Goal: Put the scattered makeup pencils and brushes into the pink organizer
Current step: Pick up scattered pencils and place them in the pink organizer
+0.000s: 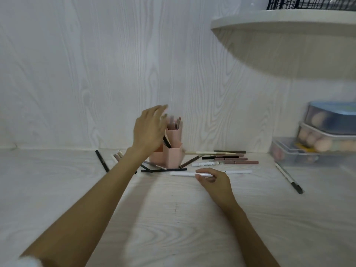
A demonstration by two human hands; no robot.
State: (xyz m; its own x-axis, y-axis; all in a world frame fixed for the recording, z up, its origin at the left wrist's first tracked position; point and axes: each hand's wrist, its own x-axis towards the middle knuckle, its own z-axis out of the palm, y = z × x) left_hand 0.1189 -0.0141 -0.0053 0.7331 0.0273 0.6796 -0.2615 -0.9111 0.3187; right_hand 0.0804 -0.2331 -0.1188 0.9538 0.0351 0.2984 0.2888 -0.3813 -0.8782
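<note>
The pink organizer point(173, 157) stands by the back wall, its hexagonal cups holding several pencils. My left hand point(150, 130) hovers over its left side, fingers spread and blurred, holding nothing. My right hand point(213, 180) rests on the table with its fingertips pinched on a white pencil point(183, 173) lying flat. Several pencils point(227, 158) lie in a row to the right of the organizer, and a black pencil point(163, 170) lies in front of it. More pencils point(117, 157) lie to the left, partly hidden by my forearm.
A black pencil point(102, 160) lies at the left. A white and black pencil point(289, 178) lies at the right, near stacked clear boxes of makeup sponges point(317, 147). A white shelf point(289, 22) juts out above at the right.
</note>
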